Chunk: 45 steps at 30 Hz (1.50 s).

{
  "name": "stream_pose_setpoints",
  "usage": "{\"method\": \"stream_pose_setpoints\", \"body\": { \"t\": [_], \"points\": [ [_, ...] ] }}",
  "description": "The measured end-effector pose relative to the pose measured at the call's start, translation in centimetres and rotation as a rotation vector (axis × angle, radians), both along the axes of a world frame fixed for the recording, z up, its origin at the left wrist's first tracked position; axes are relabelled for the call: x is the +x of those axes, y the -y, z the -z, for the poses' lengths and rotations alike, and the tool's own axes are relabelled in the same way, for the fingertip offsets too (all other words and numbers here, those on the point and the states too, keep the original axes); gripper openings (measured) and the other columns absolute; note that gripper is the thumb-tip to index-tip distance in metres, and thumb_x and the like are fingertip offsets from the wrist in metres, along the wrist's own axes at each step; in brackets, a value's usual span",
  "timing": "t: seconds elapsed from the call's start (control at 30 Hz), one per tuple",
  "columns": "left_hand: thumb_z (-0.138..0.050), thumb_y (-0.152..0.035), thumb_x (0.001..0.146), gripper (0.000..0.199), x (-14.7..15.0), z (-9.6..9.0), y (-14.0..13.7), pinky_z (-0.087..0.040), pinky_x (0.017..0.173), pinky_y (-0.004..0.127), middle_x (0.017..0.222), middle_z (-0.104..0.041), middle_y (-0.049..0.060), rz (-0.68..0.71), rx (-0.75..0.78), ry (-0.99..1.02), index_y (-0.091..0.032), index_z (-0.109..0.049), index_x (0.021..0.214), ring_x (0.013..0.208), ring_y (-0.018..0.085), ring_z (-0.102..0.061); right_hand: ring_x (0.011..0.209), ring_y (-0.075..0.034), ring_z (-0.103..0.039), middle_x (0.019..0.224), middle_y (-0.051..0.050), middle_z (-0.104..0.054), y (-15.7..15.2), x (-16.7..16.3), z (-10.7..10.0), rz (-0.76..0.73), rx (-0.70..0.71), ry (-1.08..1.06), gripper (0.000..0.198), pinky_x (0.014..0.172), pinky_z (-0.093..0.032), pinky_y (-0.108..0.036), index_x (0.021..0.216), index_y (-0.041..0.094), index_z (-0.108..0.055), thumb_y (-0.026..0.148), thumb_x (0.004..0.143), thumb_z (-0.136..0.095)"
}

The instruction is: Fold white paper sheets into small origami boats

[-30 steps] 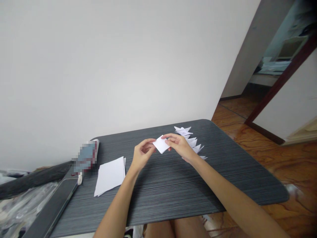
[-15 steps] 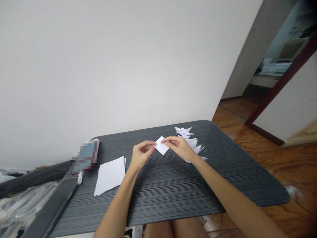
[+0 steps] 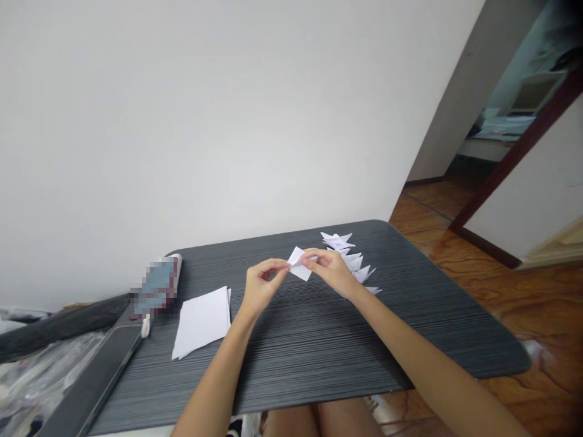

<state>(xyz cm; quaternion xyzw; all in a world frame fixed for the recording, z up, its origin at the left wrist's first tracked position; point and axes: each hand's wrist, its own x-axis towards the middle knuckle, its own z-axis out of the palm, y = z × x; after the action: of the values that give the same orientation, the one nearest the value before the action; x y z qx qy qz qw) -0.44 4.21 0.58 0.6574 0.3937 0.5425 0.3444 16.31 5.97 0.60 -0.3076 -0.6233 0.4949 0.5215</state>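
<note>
A small folded square of white paper (image 3: 300,272) is held above the dark table between both hands, a flap along its middle lifted. My left hand (image 3: 263,280) pinches its left corner between thumb and fingers. On the other side, my right hand (image 3: 328,267) is closed on the paper's right part, thumb and index finger at the flap. Several folded white paper pieces (image 3: 353,262) with pointed tips lie in a row just beyond my right hand. To the left of my left forearm rests a stack of white paper sheets (image 3: 203,321).
The dark wood-grain table (image 3: 319,352) stands against a white wall (image 3: 228,121). At its left lie a blurred-out object (image 3: 157,285) and a long dark flat object (image 3: 98,376). Plastic-wrapped items (image 3: 50,376) sit beyond the left edge. A doorway and wooden floor (image 3: 455,243) are at right.
The folded paper has turned slightly, and a flap along its middle now stands up where its face was flat before. Both hands keep their grip and have barely moved.
</note>
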Motion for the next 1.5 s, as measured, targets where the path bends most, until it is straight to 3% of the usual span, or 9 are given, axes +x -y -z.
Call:
{"method": "stream_pose_setpoints", "body": {
  "t": [0.13,0.23,0.63,0.8,1.23,1.5],
  "points": [
    [-0.061,-0.021,0.067,0.01,0.0,0.3,0.1,-0.049,0.074,0.029,0.08,-0.067,0.006,-0.008,0.05,-0.079,-0.015,-0.066,0.074,0.077,0.017,-0.062,0.068,-0.014,-0.056,0.071,-0.002,-0.063,-0.1,-0.4,0.2,0.074,-0.152,-0.118,0.015,0.068,-0.043,-0.029,0.067,0.016,-0.064,0.031,0.064,-0.064],
    [-0.061,-0.024,0.068,0.014,0.2,0.5,0.3,-0.05,0.072,0.028,0.079,-0.066,0.006,-0.009,-0.013,-0.073,-0.014,-0.064,0.077,0.074,0.017,-0.063,0.065,-0.013,-0.057,0.068,-0.001,-0.063,-0.2,-0.6,0.4,0.149,-0.205,-0.176,0.017,0.066,-0.044,-0.028,0.066,0.016,-0.062,0.03,0.058,-0.068],
    [-0.056,-0.029,0.072,0.018,1.7,0.3,0.9,-0.053,0.065,0.03,0.067,-0.065,0.005,0.051,-0.204,0.09,-0.012,-0.054,0.078,0.068,0.019,-0.065,0.069,-0.016,-0.058,0.069,-0.004,-0.061,-0.4,-0.8,1.2,0.329,-0.067,-0.052,0.019,0.064,-0.046,-0.029,0.067,0.016,-0.053,0.033,0.065,-0.062],
    [-0.053,-0.031,0.075,0.027,1.8,0.0,0.9,-0.052,0.065,0.031,0.063,-0.067,0.006,0.105,-0.274,0.114,-0.01,-0.055,0.09,0.064,0.019,-0.065,0.067,-0.015,-0.057,0.068,-0.003,-0.059,-0.1,-0.9,1.2,0.327,-0.044,-0.027,0.02,0.06,-0.045,-0.027,0.068,0.016,-0.052,0.034,0.066,-0.06],
    [-0.058,-0.033,0.071,0.029,2.1,0.2,1.0,-0.052,0.062,0.031,0.063,-0.068,0.009,0.156,-0.36,0.111,-0.007,-0.06,0.083,0.061,0.02,-0.065,0.064,-0.015,-0.054,0.065,-0.002,-0.056,0.3,-1.2,1.4,0.395,0.027,0.094,0.018,0.06,-0.043,-0.027,0.068,0.017,-0.051,0.033,0.07,-0.057],
    [-0.059,-0.034,0.069,0.027,2.3,0.3,1.1,-0.052,0.061,0.031,0.061,-0.067,0.008,0.133,-0.359,0.094,-0.009,-0.06,0.076,0.059,0.02,-0.064,0.059,-0.012,-0.056,0.065,0.002,-0.056,0.0,-1.1,1.2,0.267,-0.042,-0.052,0.028,0.054,-0.043,-0.023,0.084,0.02,-0.042,0.028,0.065,-0.061]
  ]
}}
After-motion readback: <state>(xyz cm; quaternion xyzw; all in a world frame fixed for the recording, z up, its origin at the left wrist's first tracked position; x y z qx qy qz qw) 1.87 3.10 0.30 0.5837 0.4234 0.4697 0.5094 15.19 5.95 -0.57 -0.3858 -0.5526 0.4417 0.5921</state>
